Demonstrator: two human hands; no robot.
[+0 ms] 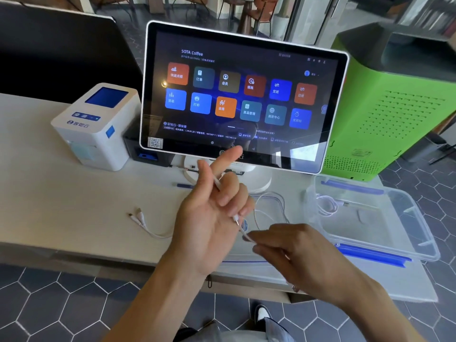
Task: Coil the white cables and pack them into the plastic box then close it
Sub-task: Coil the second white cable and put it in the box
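From the head view, the left hand (209,218) grips a white cable (244,233) across its fingers while the right hand (291,253) pinches its free run just beside. One coiled cable (325,206) already lies in the open plastic box (419,245) beyond the right hand. Another cable (145,225) waits on the counter (61,193) left of the hands; the lid is hard to make out.

The pale counter (49,193) carries printer (96,124), touchscreen (237,99), plastic box (370,218), loose cable (145,223).
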